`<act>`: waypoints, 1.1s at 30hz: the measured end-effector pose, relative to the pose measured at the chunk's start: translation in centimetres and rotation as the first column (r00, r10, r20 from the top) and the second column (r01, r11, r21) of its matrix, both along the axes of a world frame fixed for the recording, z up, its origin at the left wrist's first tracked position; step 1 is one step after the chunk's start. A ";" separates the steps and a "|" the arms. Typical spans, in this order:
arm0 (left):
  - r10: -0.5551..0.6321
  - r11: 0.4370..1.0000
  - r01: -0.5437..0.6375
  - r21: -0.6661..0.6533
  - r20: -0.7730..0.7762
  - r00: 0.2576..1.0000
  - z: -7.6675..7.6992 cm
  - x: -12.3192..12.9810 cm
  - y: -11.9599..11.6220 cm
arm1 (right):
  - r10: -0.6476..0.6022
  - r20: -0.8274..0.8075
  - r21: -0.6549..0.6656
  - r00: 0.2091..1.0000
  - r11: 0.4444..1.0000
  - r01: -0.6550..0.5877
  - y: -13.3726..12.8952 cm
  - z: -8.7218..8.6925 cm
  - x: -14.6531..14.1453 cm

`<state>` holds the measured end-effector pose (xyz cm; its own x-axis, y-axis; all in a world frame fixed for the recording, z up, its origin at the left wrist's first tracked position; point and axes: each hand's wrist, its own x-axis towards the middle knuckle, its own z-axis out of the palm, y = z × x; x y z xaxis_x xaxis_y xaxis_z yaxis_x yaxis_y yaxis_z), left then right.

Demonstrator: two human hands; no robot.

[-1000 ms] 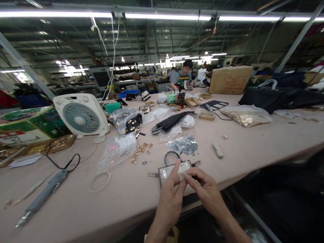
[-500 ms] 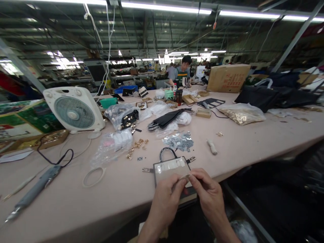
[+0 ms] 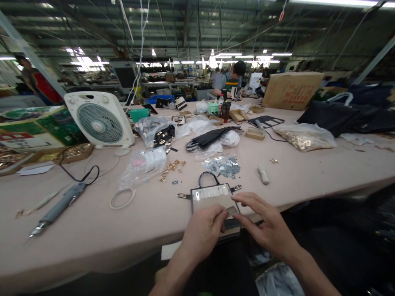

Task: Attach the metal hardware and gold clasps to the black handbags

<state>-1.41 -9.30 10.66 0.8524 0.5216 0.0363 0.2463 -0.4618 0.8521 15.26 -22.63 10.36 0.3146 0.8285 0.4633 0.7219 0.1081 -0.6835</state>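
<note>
A small bag with a grey-beige face (image 3: 205, 201), dark edges and a dark looped handle lies at the table's front edge. Over its lower part, my left hand (image 3: 206, 226) pinches a small beige piece (image 3: 230, 211) between thumb and fingers. My right hand (image 3: 262, 220) is on the other side of that piece, thumb and fingers spread apart, the thumb tip close to the piece's edge. Metal clasps on dark straps stick out at both sides of the bag. Just behind the handle lies a pile of grey metal plates (image 3: 226, 165).
A tape roll (image 3: 122, 198), an electric screwdriver (image 3: 61, 205) and a fan (image 3: 100, 119) are at the left. Gold hardware (image 3: 173, 167) and black straps (image 3: 212, 138) lie behind the bag. A small wrapped roll (image 3: 263, 175) is at the right. A person (image 3: 231, 80) works across the table.
My right hand has opened and moved off the small piece, which my left hand still pinches. The view has shifted, so the table's things appear slightly farther right.
</note>
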 end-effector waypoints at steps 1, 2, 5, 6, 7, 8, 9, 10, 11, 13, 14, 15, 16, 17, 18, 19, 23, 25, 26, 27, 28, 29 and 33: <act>-0.006 1.000 0.006 0.014 0.000 1.000 0.0 -0.1 0.0 | 0.034 0.028 -0.020 0.999 0.999 -0.034 0.2 0.2 0.1; -0.011 1.000 0.011 0.029 -0.001 1.000 0.0 -0.2 -0.1 | 0.063 0.048 -0.044 0.997 0.997 -0.061 0.4 0.3 0.2; -0.018 0.997 0.018 0.081 -0.002 1.000 0.0 -0.5 0.0 | 0.152 0.055 -0.138 0.987 0.980 -0.143 1.1 0.2 0.2; -0.019 0.995 0.019 0.098 -0.004 1.000 -0.1 -0.7 0.0 | 0.181 0.039 -0.167 0.983 0.971 -0.172 1.2 0.1 0.2; -0.019 0.993 0.020 0.113 -0.008 1.000 -0.2 -0.8 0.0 | 0.206 0.019 -0.189 0.978 0.962 -0.198 1.3 0.0 0.2; -0.021 0.992 0.022 0.125 -0.014 1.000 -0.4 -1.0 0.0 | 0.223 -0.003 -0.204 0.975 0.954 -0.219 1.3 -0.2 0.2; -0.024 0.990 0.027 0.138 -0.021 0.999 -0.5 -1.1 0.0 | 0.229 -0.022 -0.211 0.973 0.950 -0.228 1.3 -0.4 0.1; -0.027 0.987 0.031 0.156 -0.029 0.999 -0.7 -1.3 0.0 | 0.224 -0.039 -0.213 0.974 0.950 -0.227 1.3 -0.7 0.0; -0.029 0.983 0.035 0.181 -0.040 0.999 -1.0 -1.6 -0.1 | 0.211 -0.053 -0.215 0.976 0.952 -0.218 1.2 -1.0 -0.2; -0.021 0.972 0.033 0.231 -0.054 0.998 -1.4 -2.1 -0.3 | 0.185 -0.075 -0.222 0.980 0.955 -0.197 1.2 -1.7 -0.6; -0.012 0.972 0.024 0.233 -0.053 0.999 -1.6 -2.4 -0.4 | 0.174 -0.085 -0.223 0.981 0.956 -0.189 1.2 -2.1 -0.9; -0.001 0.980 0.010 0.200 -0.043 0.999 -1.8 -2.7 -0.5 | 0.170 -0.094 -0.219 0.981 0.958 -0.187 1.3 -2.6 -1.3; 0.014 0.992 -0.011 0.126 -0.023 1.000 -2.0 -3.0 -0.5 | 0.174 -0.099 -0.207 0.980 0.960 -0.191 1.5 -3.0 -1.7; 0.037 0.999 -0.037 0.013 0.006 0.999 -2.3 -3.4 -0.6 | 0.180 -0.100 -0.183 0.979 0.963 -0.196 1.7 -3.3 -2.3; 0.068 0.990 -0.064 -0.125 0.034 0.997 -2.6 -3.7 -0.6 | 0.186 -0.095 -0.150 0.978 0.968 -0.199 1.9 -3.7 -2.8; 0.108 0.958 -0.089 -0.272 0.054 0.993 -3.0 -4.0 -0.6 | 0.192 -0.085 -0.113 0.978 0.973 -0.201 2.1 -4.0 -3.5; 0.297 0.715 -0.192 -0.673 0.044 0.954 -5.2 -5.1 -0.7 | 0.246 -0.051 -0.024 0.968 0.969 -0.248 2.9 -4.9 -5.7; 0.378 0.623 -0.230 -0.747 0.030 0.925 -6.5 -5.7 -0.7 | 0.289 -0.084 -0.034 0.953 0.956 -0.293 3.5 -5.1 -6.0; 0.423 0.591 -0.256 -0.765 0.024 0.906 -7.1 -6.0 -0.8 | 0.281 -0.118 -0.036 0.952 0.957 -0.287 3.9 -5.1 -5.8; 0.468 0.572 -0.286 -0.769 0.019 0.884 -7.7 -6.3 -0.8 | 0.242 -0.162 -0.031 0.957 0.968 -0.250 4.5 -5.0 -5.4; 0.508 0.571 -0.321 -0.756 0.018 0.861 -8.2 -6.7 -0.9 | 0.180 -0.211 -0.026 0.961 0.982 -0.189 5.4 -5.0 -4.7; 0.532 0.591 -0.353 -0.725 0.021 0.847 -8.7 -7.0 -1.1 | 0.113 -0.259 -0.031 0.959 0.992 -0.125 6.4 -5.0 -4.0; 0.434 0.788 -0.359 -0.500 0.038 0.900 -9.4 -8.0 -2.1 | 0.095 -0.311 -0.164 0.946 0.975 -0.151 11.3 -5.6 -1.2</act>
